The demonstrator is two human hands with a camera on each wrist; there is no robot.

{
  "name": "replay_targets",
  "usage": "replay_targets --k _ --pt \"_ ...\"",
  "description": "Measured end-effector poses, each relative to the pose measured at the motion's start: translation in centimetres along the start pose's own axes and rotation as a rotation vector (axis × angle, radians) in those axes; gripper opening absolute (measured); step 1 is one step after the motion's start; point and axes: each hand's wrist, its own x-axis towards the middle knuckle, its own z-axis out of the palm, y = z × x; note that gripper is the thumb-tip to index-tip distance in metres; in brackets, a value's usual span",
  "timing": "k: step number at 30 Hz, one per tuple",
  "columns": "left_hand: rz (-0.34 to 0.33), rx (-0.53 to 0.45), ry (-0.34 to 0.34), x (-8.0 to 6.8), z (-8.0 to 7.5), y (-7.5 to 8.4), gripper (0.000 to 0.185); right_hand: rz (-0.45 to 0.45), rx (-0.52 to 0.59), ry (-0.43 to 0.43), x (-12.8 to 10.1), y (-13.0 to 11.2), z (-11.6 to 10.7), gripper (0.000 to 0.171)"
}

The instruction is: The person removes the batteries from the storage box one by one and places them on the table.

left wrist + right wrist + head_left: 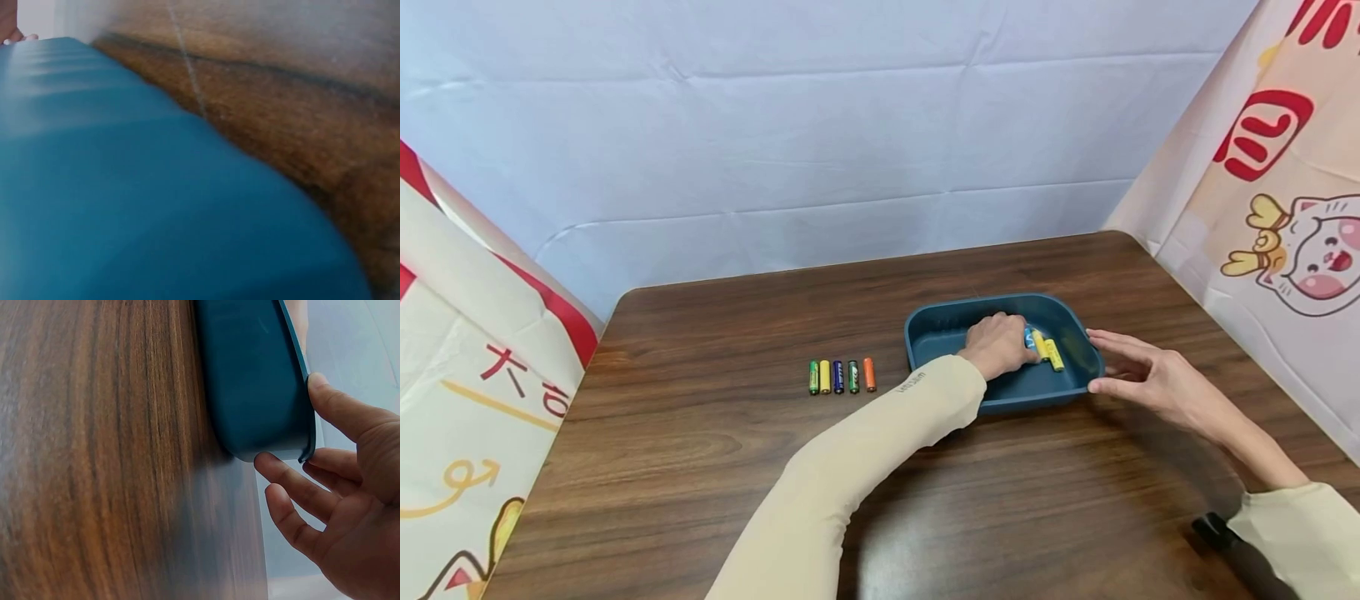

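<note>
A dark blue-green plastic bin (940,319) stands on the table's right half. My left hand (996,343) reaches down inside it, with the thumb and forefinger beside a blue battery (1030,337). Most of its fingertips are hidden, so a grip cannot be made out. Two yellow batteries (1055,356) lie in the bin just right of that hand. On the bin's right end rests my right hand (1165,379), thumb and fingers spread. In the right wrist view its thumb touches the rim and other fingers touch the outer wall. The left wrist view shows mostly the bin's outer side (156,200).
Several batteries (838,377) stand in a row left of the bin, in green, yellow, dark blue and orange. The wooden table (700,467) ends at a pale cloth (820,150) behind, with printed cloths on both sides. A black object (1216,531) is at the right wrist.
</note>
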Motion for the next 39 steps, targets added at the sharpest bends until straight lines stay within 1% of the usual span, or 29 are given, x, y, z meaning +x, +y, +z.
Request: replay_targets --k 4,7,10,16,19,23,27,29,32,34,39 --pt "-0.006 0.026 0.023 0.0 0.2 0.0 0.039 0.000 0.003 0.000 0.2 0.0 0.0 0.069" --pt "-0.015 0.012 0.035 0.0 0.3 0.0 0.042 0.003 0.005 -0.006 0.2 0.0 0.0 0.070" --pt "-0.028 -0.010 0.030 0.0 0.2 0.0 0.042 0.013 0.001 -0.010 0.1 -0.1 0.1 0.070" --pt "-0.045 -0.029 0.027 0.1 -0.3 -0.1 0.032 0.007 -0.001 -0.007 0.2 -0.3 0.1 0.069" --pt "-0.047 -0.030 0.029 0.0 -0.8 0.0 0.031 -0.002 0.002 -0.003 0.3 -0.3 0.1 0.069" --pt "-0.035 -0.057 0.025 -0.3 -2.0 -0.3 0.028 -0.004 -0.002 0.002 0.3 -0.3 0.1 0.068" --pt "0.011 -0.110 0.015 -1.0 -3.5 -0.9 0.027 0.000 -0.004 -0.001 0.3 -0.3 0.1 0.069" --pt "0.037 -0.130 0.013 -1.6 -4.4 -1.3 0.031 0.004 -0.006 -0.002 0.3 -0.3 0.0 0.069" --pt "0.071 -0.156 0.011 -2.7 -5.6 -1.9 0.045 0.007 -0.011 -0.008 0.3 -0.4 0.0 0.069" --pt "0.089 -0.173 0.008 -3.4 -6.4 -2.4 0.051 0.009 -0.017 -0.011 0.3 -0.4 -0.1 0.070" --pt "0.100 -0.226 0.025 -5.2 -8.1 -3.6 0.055 0.017 -0.025 -0.010 0.2 -0.5 -0.1 0.070"
